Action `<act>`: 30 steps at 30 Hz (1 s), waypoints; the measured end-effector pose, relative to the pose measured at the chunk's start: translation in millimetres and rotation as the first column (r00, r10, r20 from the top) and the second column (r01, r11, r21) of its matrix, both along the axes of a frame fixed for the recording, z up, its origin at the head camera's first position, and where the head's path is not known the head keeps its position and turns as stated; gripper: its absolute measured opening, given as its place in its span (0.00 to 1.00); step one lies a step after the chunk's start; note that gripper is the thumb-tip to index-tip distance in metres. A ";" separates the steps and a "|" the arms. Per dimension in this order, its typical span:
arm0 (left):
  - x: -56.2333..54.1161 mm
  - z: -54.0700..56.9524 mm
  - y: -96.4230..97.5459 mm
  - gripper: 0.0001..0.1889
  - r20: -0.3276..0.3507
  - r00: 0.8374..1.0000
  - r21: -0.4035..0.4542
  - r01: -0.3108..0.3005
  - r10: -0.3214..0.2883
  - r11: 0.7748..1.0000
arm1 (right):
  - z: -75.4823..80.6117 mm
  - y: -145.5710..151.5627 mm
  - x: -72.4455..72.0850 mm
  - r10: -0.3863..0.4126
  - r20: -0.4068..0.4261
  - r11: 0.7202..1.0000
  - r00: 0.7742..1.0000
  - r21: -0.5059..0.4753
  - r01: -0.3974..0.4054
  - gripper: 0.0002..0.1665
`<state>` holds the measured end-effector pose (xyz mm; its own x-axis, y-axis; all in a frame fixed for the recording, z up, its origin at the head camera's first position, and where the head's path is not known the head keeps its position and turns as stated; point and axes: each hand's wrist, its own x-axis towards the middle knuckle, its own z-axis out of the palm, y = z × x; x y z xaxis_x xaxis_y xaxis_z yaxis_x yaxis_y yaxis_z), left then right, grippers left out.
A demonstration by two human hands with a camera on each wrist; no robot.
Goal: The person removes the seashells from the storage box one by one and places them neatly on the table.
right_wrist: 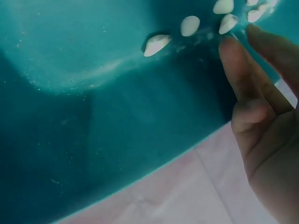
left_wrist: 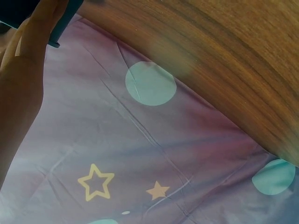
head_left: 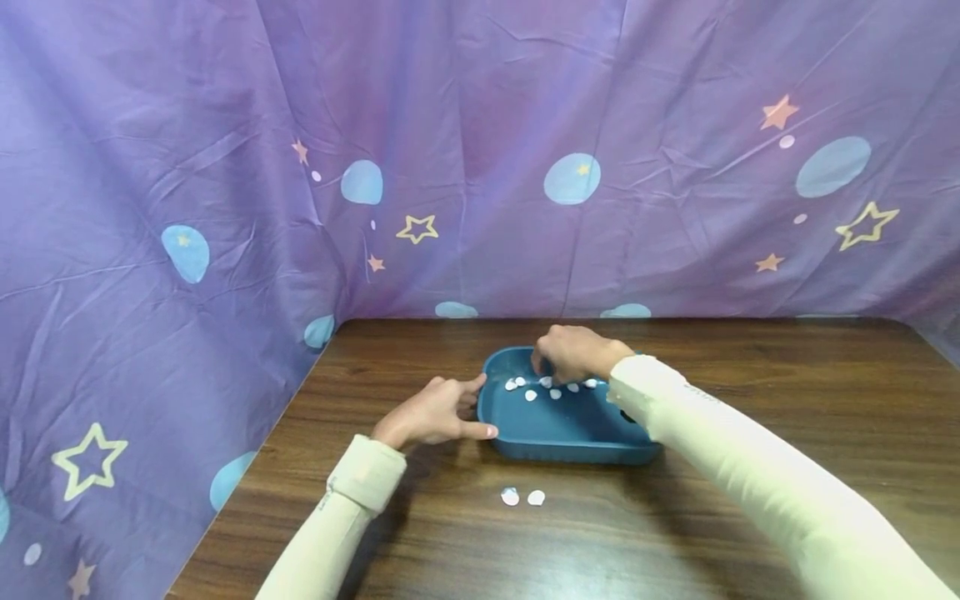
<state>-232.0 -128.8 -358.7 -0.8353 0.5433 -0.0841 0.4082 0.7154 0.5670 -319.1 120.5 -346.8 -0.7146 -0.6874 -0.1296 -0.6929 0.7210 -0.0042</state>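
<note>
A blue rectangular tray point(head_left: 555, 425) stands on the table, with several small white seashells point(head_left: 531, 395) scattered over its floor, mostly towards the far side. My left hand point(head_left: 435, 412) steadies the tray's left end, thumb at the near corner and a finger at the rim farther back. Inside the tray, my right hand point(head_left: 576, 353) reaches down near the far wall. The right wrist view shows the fingertips point(right_wrist: 232, 49) right beside a shell point(right_wrist: 228, 24), with nothing between them. Two more white shells point(head_left: 536, 497) lie on the wood in front of the tray.
The dark wooden table point(head_left: 420, 350) runs back to a purple curtain point(head_left: 487, 125) printed with stars and blue dots. A small black spot shows in the tray by the right sleeve point(head_left: 720, 433), which crosses over the tray's right end.
</note>
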 end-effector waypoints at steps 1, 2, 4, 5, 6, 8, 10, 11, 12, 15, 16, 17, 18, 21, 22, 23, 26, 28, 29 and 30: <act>-0.4 0.2 -0.2 0.49 -0.002 1.000 -0.002 0.002 -0.002 1.000 | -1.5 -0.7 -0.4 0.000 -0.013 1.000 1.000 0.009 0.000 0.13; -0.5 0.7 -0.3 0.49 0.000 1.000 -0.002 0.001 -0.001 1.000 | -2.8 -1.4 -0.7 0.003 -0.026 1.000 1.000 0.017 -0.003 0.13; -0.9 1.3 -0.6 0.49 0.002 1.000 -0.003 0.004 -0.004 1.000 | -5.4 -2.8 -0.8 0.012 -0.048 1.000 0.999 0.027 -0.011 0.13; -1.3 1.3 -0.5 0.49 0.003 1.000 -0.001 0.006 -0.006 1.000 | -6.8 -3.4 -0.8 0.014 -0.049 1.000 0.999 0.028 -0.013 0.13; -1.5 1.5 -0.5 0.49 0.003 1.000 -0.001 0.006 -0.006 1.000 | -8.2 -3.7 -0.7 0.017 -0.048 1.000 0.999 0.024 -0.016 0.14; -2.0 1.6 -0.4 0.49 0.003 1.000 0.000 0.008 -0.008 1.000 | -10.6 -4.5 -0.3 0.014 -0.034 1.000 0.999 0.011 -0.013 0.14; -2.4 1.8 -0.3 0.49 0.001 1.000 0.004 0.012 -0.012 1.000 | -12.7 -5.0 -0.3 0.000 -0.020 1.000 1.000 -0.005 0.000 0.15; -2.7 1.9 -0.2 0.48 -0.001 1.000 0.003 0.014 -0.014 1.000 | -13.4 -5.1 -0.1 -0.005 -0.016 1.000 1.000 -0.009 0.004 0.15; -2.9 2.0 -0.3 0.48 -0.003 1.000 0.004 0.017 -0.017 1.000 | -14.1 -5.1 -0.1 -0.002 -0.029 1.000 1.000 -0.008 0.002 0.15; -3.6 2.5 -0.7 0.48 -0.006 1.000 0.003 0.020 -0.020 1.000 | -15.9 -5.4 -0.1 0.013 -0.091 1.000 0.996 0.003 -0.012 0.15; -3.7 2.6 -0.9 0.48 -0.007 1.000 0.000 0.021 -0.021 1.000 | -16.7 -5.6 -0.2 0.022 -0.115 1.000 0.993 0.008 -0.021 0.15; -3.9 2.8 -1.0 0.48 -0.008 1.000 -0.001 0.020 -0.020 1.000 | -17.3 -5.8 -0.1 0.028 -0.137 1.000 0.990 0.011 -0.027 0.15; -4.1 2.8 -1.2 0.48 -0.010 1.000 -0.004 0.019 -0.019 1.000 | -18.3 -6.0 -0.2 0.036 -0.157 0.999 0.987 0.016 -0.034 0.14; -3.7 2.7 -1.5 0.49 -0.005 1.000 -0.003 0.019 -0.019 1.000 | -22.1 -6.9 -0.6 0.054 -0.194 0.998 0.980 0.025 -0.050 0.13; -3.4 2.3 -1.5 0.49 0.000 1.000 0.002 0.019 -0.019 1.000 | -23.6 -7.1 -0.8 0.061 -0.202 0.998 0.978 0.030 -0.056 0.13; -3.1 1.9 -1.4 0.49 0.005 1.000 0.008 0.020 -0.020 1.000 | -24.9 -7.2 -0.8 0.065 -0.207 0.998 0.976 0.033 -0.060 0.13; -2.0 -0.1 -0.7 0.49 0.014 1.000 0.022 0.018 -0.019 1.000 | -28.1 -6.8 -0.6 0.074 -0.210 0.997 0.975 0.032 -0.069 0.14; -1.4 -0.7 -0.4 0.49 0.015 1.000 0.026 0.012 -0.012 1.000 | -28.3 -6.4 -0.1 0.074 -0.210 0.997 0.975 0.022 -0.071 0.14; -1.5 -1.1 -0.3 0.49 0.010 1.000 0.025 0.010 -0.010 1.000 | -28.3 -6.3 -0.2 0.075 -0.209 0.997 0.975 0.018 -0.073 0.13; -1.5 -1.0 -0.4 0.49 0.006 1.000 0.023 0.007 -0.007 1.000 | -27.7 -6.3 -0.1 0.073 -0.208 0.997 0.975 0.015 -0.072 0.13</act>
<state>-233.5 -129.2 -359.7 -0.8312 0.5508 -0.0762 0.4095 0.6992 0.5860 -319.2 114.2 -374.5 -0.6746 -0.7381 0.0116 -0.7285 0.6682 0.1509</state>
